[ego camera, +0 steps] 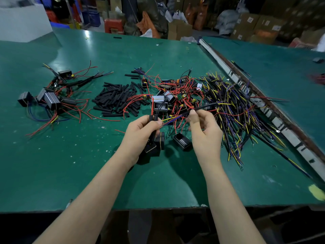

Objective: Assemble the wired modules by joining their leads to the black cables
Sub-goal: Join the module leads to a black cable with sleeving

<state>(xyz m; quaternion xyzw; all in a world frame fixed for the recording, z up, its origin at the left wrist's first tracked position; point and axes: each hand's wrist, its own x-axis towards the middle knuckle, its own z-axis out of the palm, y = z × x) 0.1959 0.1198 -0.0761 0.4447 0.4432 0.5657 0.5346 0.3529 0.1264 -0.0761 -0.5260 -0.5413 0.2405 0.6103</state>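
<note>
On the green desk (123, 173), the largest item is the heap of black cables (233, 110) with yellow and purple ends, lying right of centre against the metal rail (246, 85). Left of it lies a tangle of wired modules (175, 92) with red leads. Further left is a pile of short black sleeves (117, 99), and at the far left a group of joined modules (51, 97). One loose black module (182, 141) sits on the desk between the two forearms.

The left hand (140, 136) is closed around a black module (154, 143) and its sleeved leads, thumb pressed on top. The right hand (204, 127) pinches a single black cable (204, 106) between thumb and fingertips; this cable runs from the heap toward the left hand, its yellow and purple ends reaching the left thumb.
</note>
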